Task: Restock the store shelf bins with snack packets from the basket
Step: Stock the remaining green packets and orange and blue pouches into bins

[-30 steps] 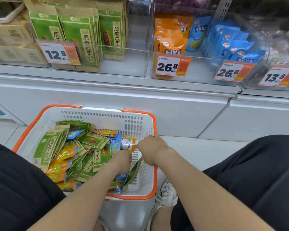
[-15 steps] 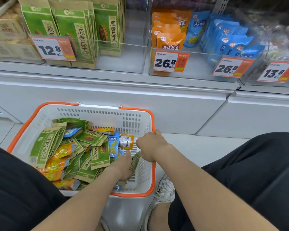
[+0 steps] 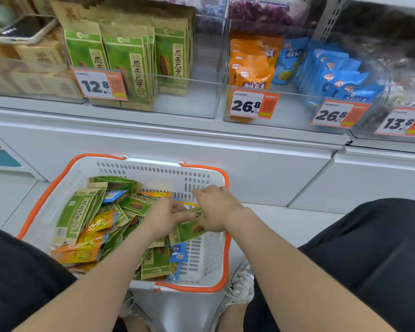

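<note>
I am gripping a green packet [image 3: 188, 230] with my left hand [image 3: 164, 218] and my right hand [image 3: 217, 208], both curled around it, over the white basket [image 3: 153, 174].

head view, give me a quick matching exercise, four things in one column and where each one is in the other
Things
1. phone
2. orange pouches
3. green packet
4. 13.8 price tag

Places
a. held by the left hand and right hand over the basket
b. furthest right in view
c. lying on brown boxes, top left
d. standing just behind the left 26.8 tag

Pairs: 1-c, 2-d, 3-a, 4-b
</note>
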A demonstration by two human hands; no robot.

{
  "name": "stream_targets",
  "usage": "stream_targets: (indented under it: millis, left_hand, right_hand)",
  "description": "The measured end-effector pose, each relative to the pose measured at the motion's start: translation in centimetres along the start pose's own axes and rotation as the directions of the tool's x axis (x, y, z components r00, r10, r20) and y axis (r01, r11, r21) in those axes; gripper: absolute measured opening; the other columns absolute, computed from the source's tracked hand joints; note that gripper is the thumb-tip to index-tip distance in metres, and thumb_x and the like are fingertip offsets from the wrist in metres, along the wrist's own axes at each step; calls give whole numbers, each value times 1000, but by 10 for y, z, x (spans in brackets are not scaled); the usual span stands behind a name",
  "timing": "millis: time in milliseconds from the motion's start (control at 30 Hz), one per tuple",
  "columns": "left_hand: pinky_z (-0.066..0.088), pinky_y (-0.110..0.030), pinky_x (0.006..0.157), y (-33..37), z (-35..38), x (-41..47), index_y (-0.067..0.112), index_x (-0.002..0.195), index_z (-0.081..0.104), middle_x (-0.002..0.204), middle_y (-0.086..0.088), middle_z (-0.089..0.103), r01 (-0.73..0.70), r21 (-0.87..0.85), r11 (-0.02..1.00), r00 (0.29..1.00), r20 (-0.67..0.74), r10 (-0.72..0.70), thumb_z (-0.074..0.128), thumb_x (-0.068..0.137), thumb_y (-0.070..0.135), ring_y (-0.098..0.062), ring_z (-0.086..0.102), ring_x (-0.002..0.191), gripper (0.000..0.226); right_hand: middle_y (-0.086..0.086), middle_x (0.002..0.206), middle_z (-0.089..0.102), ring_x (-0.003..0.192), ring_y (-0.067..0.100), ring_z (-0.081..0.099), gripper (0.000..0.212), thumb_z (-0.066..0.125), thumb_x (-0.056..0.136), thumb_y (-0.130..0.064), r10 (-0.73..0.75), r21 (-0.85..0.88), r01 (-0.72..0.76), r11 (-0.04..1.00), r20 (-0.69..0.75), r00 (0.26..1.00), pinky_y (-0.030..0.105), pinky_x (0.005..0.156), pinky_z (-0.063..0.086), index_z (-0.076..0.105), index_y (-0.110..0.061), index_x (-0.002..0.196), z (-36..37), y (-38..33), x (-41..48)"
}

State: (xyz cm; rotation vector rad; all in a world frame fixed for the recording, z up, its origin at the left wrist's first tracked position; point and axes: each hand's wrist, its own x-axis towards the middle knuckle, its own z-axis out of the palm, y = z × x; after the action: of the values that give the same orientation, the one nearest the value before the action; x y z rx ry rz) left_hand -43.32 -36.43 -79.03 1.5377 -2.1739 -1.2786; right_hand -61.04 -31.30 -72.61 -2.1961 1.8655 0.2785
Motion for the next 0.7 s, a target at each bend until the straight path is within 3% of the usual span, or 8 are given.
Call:
stream_targets:
  millis: [100,167,233,333,400,500,600,700]
  left_hand:
    - [57,-29,67,22,-22,-14,14,83,79,76,-3,79,15,-274,962,1000,-21,-22,90,79,34,-16,75,71,23]
    - [55,-23,64,31,-30,-23,6,83,79,77,-7,79,-11,-421,907,996,-81,-26,93,77,21,-14,74,68,21]
    - [54,-24,64,38,-36,-29,5,85,78,79,-7,79,-60,-524,849,982,-183,-44,94,74,23,-14,72,68,27]
    - [58,-31,68,46,-46,-34,9,95,79,88,-8,80,-135,-669,731,964,-261,-61,85,80,39,-22,74,78,34]
    - [61,-37,74,52,-50,-36,11,98,80,93,-11,80,-148,-699,700,967,-252,-47,72,93,43,-26,77,85,34]
    - [62,-39,76,63,-59,-38,10,97,80,93,-13,80,-199,-682,704,957,-291,-11,60,104,43,-28,77,85,38]
    - [52,-26,55,79,-74,-41,9,85,74,72,-4,74,-264,-645,717,929,-370,9,61,105,37,-15,66,61,37]
    - [41,-21,47,97,-91,-42,11,71,67,56,3,60,-334,-585,739,894,-446,52,64,103,39,-9,52,49,42]
  right_hand:
    - [2,111,64,108,25,54,81,75,66,-75,-64,-36,64,997,-6,998,45,102,39,49,-23,123,0,-5,1]
    - [-4,100,63,97,22,56,76,74,62,-81,-75,-11,75,997,-62,995,44,96,39,52,-27,111,-7,-9,0]
    - [-8,89,61,88,20,58,66,72,62,-79,-48,45,54,997,-136,990,43,87,43,52,-29,100,-20,-16,-1]
    - [-6,91,64,88,22,64,67,70,65,-75,69,191,-17,981,-272,960,37,74,51,51,-24,104,-36,-23,-3]
    - [-6,91,67,85,21,66,76,65,66,-81,138,251,-48,967,-354,925,35,68,51,50,-22,110,-44,-26,-6]
    - [-7,83,64,76,20,65,74,56,67,-89,179,327,-47,944,-385,906,36,62,54,48,-25,102,-54,-31,-8]
    - [-3,81,65,78,23,64,55,40,87,-82,195,486,23,874,-394,898,40,65,54,48,-29,100,-64,-35,-7]
    - [0,77,64,80,26,60,46,32,104,-62,222,608,95,788,-425,878,42,71,49,53,-23,90,-86,-39,-5]
